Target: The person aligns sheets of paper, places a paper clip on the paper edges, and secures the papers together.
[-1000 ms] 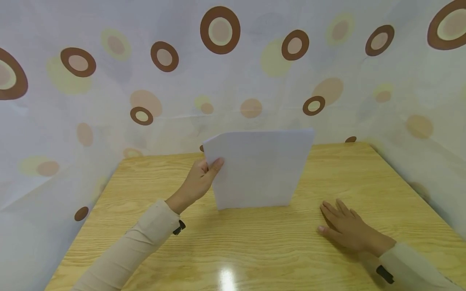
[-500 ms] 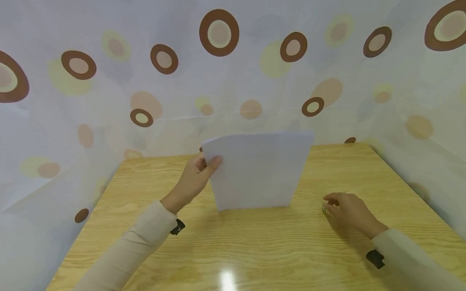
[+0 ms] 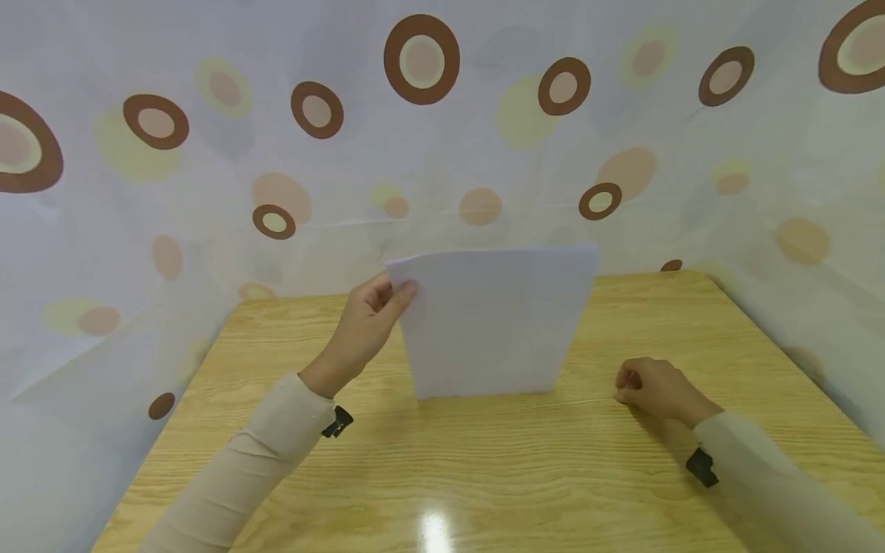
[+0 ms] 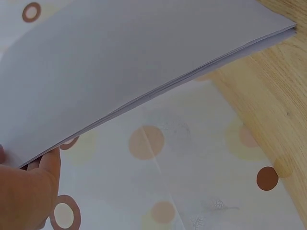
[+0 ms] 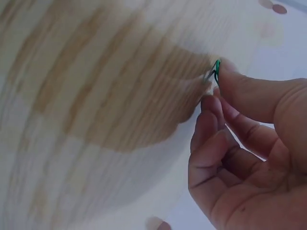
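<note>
White paper sheets (image 3: 494,322) stand upright on the wooden table, lower edge at the tabletop. In the left wrist view, their side edge shows thin layers lying one on another. My left hand (image 3: 359,322) grips the upper left part of the sheets, thumb on the near face and fingers behind. Right of the paper, my right hand (image 3: 657,388) is low over the table. Its thumb and fingertips pinch a small green paper clip (image 5: 217,71), partly hidden by the fingers in the right wrist view; in the head view the hand covers it.
The wooden table (image 3: 484,476) reaches back to a white cloth or sheet (image 3: 456,153) with brown and pale round spots, which also runs along both sides. Dark straps show at both wrists. A light glare lies near the front of the tabletop.
My right hand went from lying flat with spread fingers to pinching the green paper clip, then shifted slightly left. My left hand slid a little upward along the paper's edge.
</note>
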Motion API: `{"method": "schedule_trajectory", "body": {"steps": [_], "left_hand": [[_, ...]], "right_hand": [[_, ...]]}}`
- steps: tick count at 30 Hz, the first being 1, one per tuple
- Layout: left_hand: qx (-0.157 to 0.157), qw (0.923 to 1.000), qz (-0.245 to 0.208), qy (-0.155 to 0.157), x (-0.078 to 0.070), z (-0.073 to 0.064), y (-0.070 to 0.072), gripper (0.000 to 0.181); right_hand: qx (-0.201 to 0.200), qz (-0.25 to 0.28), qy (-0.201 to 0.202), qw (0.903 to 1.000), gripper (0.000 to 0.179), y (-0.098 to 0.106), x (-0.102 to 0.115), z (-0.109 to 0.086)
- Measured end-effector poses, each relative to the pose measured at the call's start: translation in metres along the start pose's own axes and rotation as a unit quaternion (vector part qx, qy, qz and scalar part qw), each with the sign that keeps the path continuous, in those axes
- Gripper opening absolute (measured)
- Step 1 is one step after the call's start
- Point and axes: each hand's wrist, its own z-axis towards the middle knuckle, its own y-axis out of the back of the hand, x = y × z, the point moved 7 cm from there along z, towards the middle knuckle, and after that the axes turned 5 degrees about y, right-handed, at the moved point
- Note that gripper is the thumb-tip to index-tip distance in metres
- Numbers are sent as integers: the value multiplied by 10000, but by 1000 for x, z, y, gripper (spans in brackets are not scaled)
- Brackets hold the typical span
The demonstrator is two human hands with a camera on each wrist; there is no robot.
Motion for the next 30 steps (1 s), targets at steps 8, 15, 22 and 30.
{"method": "schedule_trajectory", "body": {"steps": [8,15,22,30], "left_hand": [[-340,9992,81,-190,-6,2,9,28],[-413,9989,-81,-222,-10,2,11,29],[-556,9983,-147,-45,-7,2,13,31],[-529,9985,-90,-124,-7,1,11,29]], "right_hand": [[-113,31,46,9999,12,-1,-5,2],[-33,134,199,9997,10,1,10,2],[416,609,1304,9887,7,12,70,7],[-69,356,2402,9701,8,49,168,9]]}}
